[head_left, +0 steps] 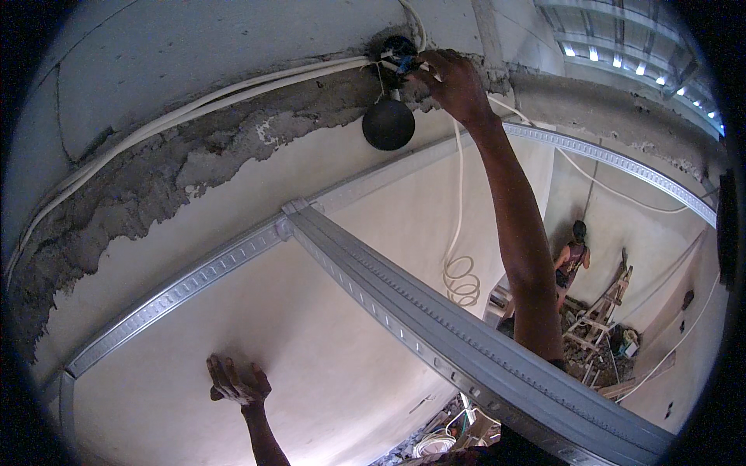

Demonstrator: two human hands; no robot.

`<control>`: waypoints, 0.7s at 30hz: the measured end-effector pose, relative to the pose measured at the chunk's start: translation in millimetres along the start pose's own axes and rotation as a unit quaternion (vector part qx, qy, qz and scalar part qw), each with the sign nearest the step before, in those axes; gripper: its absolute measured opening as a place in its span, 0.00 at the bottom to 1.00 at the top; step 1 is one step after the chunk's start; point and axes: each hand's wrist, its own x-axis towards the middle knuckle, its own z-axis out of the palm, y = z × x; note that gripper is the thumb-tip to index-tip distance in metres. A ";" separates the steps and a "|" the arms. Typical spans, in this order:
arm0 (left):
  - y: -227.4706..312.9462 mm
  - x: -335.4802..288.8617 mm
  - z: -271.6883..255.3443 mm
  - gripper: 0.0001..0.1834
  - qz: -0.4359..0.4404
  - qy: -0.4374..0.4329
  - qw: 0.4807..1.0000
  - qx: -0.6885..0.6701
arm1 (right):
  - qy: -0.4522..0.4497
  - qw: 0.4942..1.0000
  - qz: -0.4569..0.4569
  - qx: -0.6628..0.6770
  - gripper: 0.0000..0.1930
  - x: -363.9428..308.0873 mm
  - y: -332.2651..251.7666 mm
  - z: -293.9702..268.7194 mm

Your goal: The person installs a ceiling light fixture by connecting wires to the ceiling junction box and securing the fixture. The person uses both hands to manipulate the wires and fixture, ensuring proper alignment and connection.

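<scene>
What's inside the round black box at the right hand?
Inside the round black box, bluish wire shows, with white cables reaching it. The right hand covers part of its right side; what lies behind the fingers cannot be seen.

head — fisheye on wearer's head | faces wall, near | metal beam crosses foreground — roof upper right

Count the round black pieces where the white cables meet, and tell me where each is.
2: a round box at the end of the cables, next to the right hand, and a disc hanging just below it. The hand could hide more.
</scene>
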 end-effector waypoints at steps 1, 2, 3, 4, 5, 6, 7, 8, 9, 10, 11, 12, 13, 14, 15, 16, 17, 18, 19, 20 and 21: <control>-1.2 -2.4 1.7 0.33 -0.002 -0.001 1.000 -0.002 | 0.017 1.000 -0.015 0.001 0.12 -1.2 2.5 0.1; -1.9 -3.6 3.2 0.32 -0.004 -0.001 1.000 -0.005 | 0.010 1.000 0.022 0.020 0.11 -5.0 3.6 -2.8; -1.5 -2.7 1.0 0.32 -0.002 0.004 1.000 -0.002 | 0.002 0.997 0.058 0.048 0.10 -8.4 0.8 0.9; -0.2 0.8 -0.8 0.32 0.000 0.009 1.000 -0.001 | -0.006 0.993 0.093 0.074 0.10 -11.0 -0.3 4.4; 0.9 2.8 -2.0 0.31 0.003 0.015 1.000 0.000 | 0.008 0.991 0.097 0.097 0.09 -13.8 0.8 9.5; 1.3 2.5 -2.7 0.30 0.004 0.013 1.000 0.003 | 0.021 0.988 0.100 0.119 0.08 -17.3 2.5 14.8; 1.8 2.1 -3.2 0.28 0.006 0.012 1.000 0.006 | 0.035 0.984 0.103 0.141 0.07 -19.1 3.6 18.1; 1.8 3.3 -2.8 0.27 0.009 0.012 1.000 0.006 | 0.027 0.986 0.101 0.132 0.06 -17.8 3.7 15.0; 2.9 5.5 -3.3 0.27 0.010 0.015 1.000 0.006 | 0.020 0.987 0.098 0.126 0.06 -15.0 2.0 11.8; 5.1 8.7 -4.1 0.27 0.011 0.019 1.000 0.007 | 0.013 0.988 0.095 0.120 0.06 -11.4 0.8 8.6; 6.5 10.6 -4.9 0.27 0.012 0.022 1.000 0.007 | -0.015 0.991 0.096 0.095 0.06 -6.6 0.3 5.2; 7.2 11.5 -5.8 0.27 0.011 0.019 1.000 0.008 | -0.044 0.992 0.099 0.067 0.06 -2.8 0.8 -1.2; 7.7 12.0 -6.4 0.28 0.009 0.015 1.000 0.009 | -0.074 0.991 0.101 0.040 0.07 0.0 1.5 -5.9; 8.0 12.1 -6.3 0.28 0.008 0.011 1.000 0.010 | -0.079 0.993 0.083 0.017 0.07 2.0 2.9 -8.0; 7.6 11.6 -5.2 0.28 0.012 0.010 1.000 0.008 | -0.085 0.994 0.065 -0.007 0.07 4.3 4.9 -8.7; 5.5 9.2 -7.0 0.28 0.015 0.008 1.000 0.011 | -0.090 0.995 0.047 -0.024 0.08 5.4 4.7 -6.1; 3.5 6.3 -8.7 0.28 0.018 0.005 1.000 0.014 | -0.090 0.994 0.054 -0.020 0.08 6.6 3.2 -3.9; 1.4 3.7 -6.4 0.28 0.017 0.005 1.000 0.013 | -0.090 0.994 0.060 -0.021 0.08 9.4 2.6 -5.7; -0.4 0.9 -4.2 0.28 0.016 0.005 1.000 0.011 | -0.089 0.994 0.065 -0.022 0.08 10.7 3.0 -6.8; -1.9 -1.3 -2.9 0.29 0.014 0.005 1.000 0.010 | -0.083 0.994 0.058 -0.030 0.08 10.7 4.9 -6.9; -1.6 -0.5 -2.0 0.29 0.013 0.000 1.000 0.013 | -0.078 0.995 0.052 -0.038 0.07 8.1 8.4 -5.1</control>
